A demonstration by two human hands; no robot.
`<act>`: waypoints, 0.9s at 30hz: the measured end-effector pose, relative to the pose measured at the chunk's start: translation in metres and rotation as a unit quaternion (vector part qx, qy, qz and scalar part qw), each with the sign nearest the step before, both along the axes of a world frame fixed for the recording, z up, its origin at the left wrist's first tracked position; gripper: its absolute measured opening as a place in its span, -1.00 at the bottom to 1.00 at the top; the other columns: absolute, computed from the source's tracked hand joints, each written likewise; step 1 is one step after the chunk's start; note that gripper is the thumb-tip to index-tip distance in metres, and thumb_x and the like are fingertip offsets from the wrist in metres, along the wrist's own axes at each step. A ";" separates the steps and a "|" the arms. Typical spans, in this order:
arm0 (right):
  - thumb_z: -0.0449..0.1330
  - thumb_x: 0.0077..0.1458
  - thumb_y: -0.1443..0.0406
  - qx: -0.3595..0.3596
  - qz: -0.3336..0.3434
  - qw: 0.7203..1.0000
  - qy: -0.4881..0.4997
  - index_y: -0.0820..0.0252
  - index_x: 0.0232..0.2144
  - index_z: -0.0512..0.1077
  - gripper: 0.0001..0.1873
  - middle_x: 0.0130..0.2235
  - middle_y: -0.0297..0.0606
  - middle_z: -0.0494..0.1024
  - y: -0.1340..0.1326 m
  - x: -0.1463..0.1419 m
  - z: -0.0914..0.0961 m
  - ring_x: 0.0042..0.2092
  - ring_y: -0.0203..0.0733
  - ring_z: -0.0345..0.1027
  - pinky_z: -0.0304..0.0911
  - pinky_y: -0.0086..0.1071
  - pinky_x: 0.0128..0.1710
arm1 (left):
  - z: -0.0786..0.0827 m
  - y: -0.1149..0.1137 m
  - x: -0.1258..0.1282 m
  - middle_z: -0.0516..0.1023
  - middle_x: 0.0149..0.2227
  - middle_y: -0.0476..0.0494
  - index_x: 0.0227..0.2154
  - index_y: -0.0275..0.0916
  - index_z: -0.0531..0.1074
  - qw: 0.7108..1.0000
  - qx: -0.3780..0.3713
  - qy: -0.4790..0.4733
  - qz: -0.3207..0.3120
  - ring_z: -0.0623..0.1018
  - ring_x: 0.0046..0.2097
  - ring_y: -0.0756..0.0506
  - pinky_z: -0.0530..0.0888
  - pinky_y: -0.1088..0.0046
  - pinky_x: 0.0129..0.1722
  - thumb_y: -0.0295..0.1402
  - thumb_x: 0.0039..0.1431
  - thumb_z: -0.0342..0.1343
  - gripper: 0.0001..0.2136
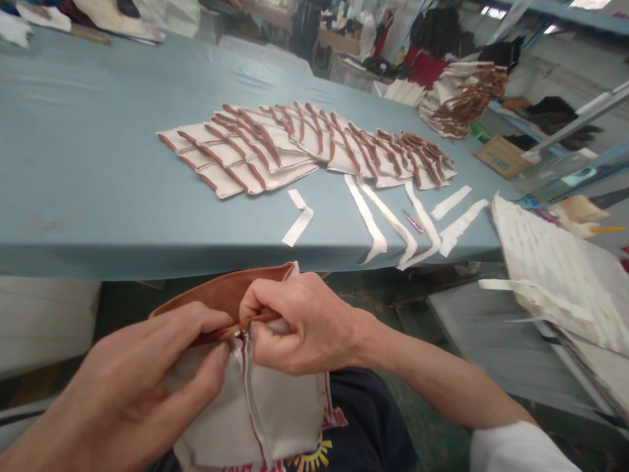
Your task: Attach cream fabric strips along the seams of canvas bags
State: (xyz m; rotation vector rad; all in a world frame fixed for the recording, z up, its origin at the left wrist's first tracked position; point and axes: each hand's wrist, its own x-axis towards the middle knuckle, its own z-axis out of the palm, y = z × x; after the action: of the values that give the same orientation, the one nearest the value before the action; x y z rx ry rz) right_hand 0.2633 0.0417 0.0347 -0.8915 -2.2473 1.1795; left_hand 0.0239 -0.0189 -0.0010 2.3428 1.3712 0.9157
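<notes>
Both hands work on a cream fabric piece (280, 406) with a brown band (221, 295) along its top edge, held over my lap below the table edge. My left hand (142, 380) grips the fabric from the left, thumb pressed on the cream cloth and fingers curled over the brown band. My right hand (299, 328) pinches the brown band's edge at the middle, fingers closed tight. The lower part of the piece shows a red seam and a printed pattern.
A blue-grey table (88, 170) carries a fanned row of several similar cream pieces with brown bands (299, 147), loose white strips (378, 223) at its front edge, and a stack (462, 98) at the far right. Another cream pile (555, 275) lies at right.
</notes>
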 end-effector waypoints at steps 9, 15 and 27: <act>0.10 -0.03 0.34 0.084 -0.022 0.996 -0.012 0.08 -0.33 0.34 -0.86 -0.52 -0.49 0.39 -0.002 0.004 -0.008 -0.47 -0.30 0.28 0.07 -0.41 -0.38 | 0.014 0.020 -0.004 0.75 -0.31 0.09 -0.16 0.02 0.54 0.993 -0.011 0.018 -0.119 0.72 -0.35 -0.05 0.56 0.53 -0.36 -0.41 0.52 -0.05 -0.73; 0.10 -0.09 0.36 0.034 -0.002 0.999 -0.005 0.07 -0.33 0.31 -0.82 -0.55 -0.55 0.34 0.001 0.008 -0.004 -0.52 -0.35 0.17 0.02 -0.43 -0.42 | 0.000 0.016 -0.001 0.57 -0.47 0.10 -0.26 -0.01 0.41 0.986 0.098 0.073 -0.115 0.60 -0.49 -0.09 0.42 0.29 -0.42 -0.42 0.51 -0.02 -0.79; 0.16 0.04 0.39 -0.050 0.028 0.988 0.146 0.13 -0.33 0.38 -0.89 -0.49 -0.56 0.33 0.004 0.002 -0.024 -0.46 -0.39 0.18 0.15 -0.49 -0.37 | 0.003 0.026 -0.001 0.62 -0.37 0.12 -0.15 -0.03 0.41 0.989 -0.002 0.030 -0.147 0.60 -0.42 -0.02 0.40 0.45 -0.33 -0.43 0.54 -0.07 -0.81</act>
State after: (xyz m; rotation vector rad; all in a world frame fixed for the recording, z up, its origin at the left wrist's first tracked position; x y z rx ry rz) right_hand 0.2653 0.0453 0.0104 -0.6460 -2.0046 1.3618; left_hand 0.0230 0.0074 0.0022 2.4995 1.0077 0.7591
